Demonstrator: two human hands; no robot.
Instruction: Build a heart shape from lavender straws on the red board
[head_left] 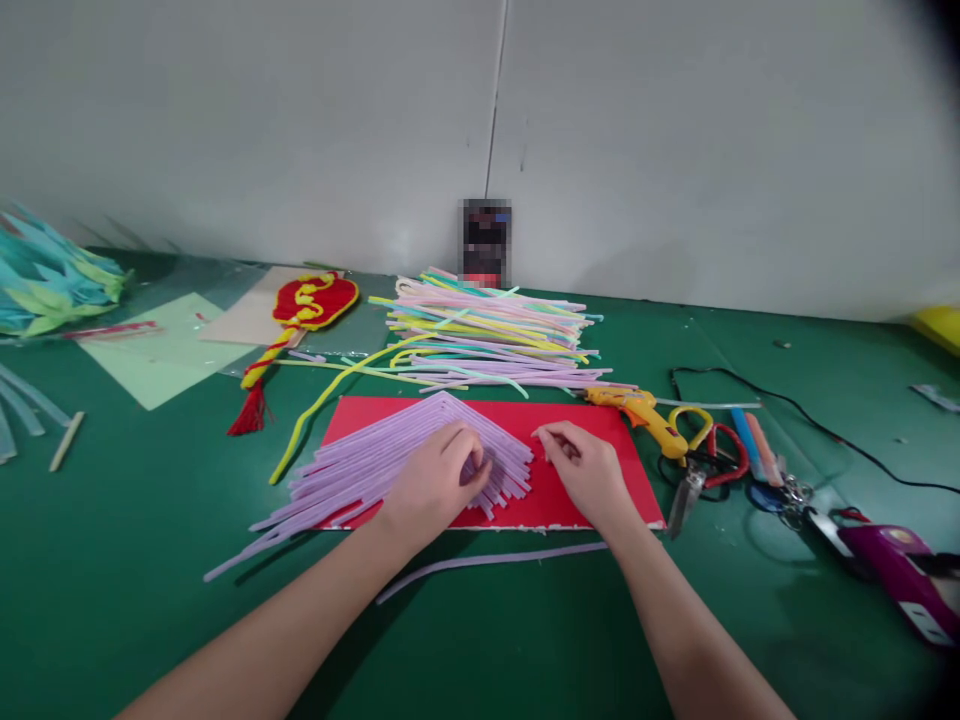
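A red card (577, 425) lies flat on the green table (120, 560). A fan of purple pipe cleaners (360, 460) is spread over its left half. My left hand (439, 480) rests on the fan's right end, fingers curled and pressing down on the strands. My right hand (589, 470) lies on the bare red card just right of the fan, fingers pinched together at the fan's edge; what they hold is too small to see. One loose purple pipe cleaner (487, 562) lies on the table in front of the card.
A heap of pastel pipe cleaners (487, 335) sits behind the card. A yellow glue gun (637, 410), scissors (705, 465), pens and a purple tool (900, 575) lie to the right with a black cable. A red-and-yellow ornament (307, 305) and paper sheets lie at left.
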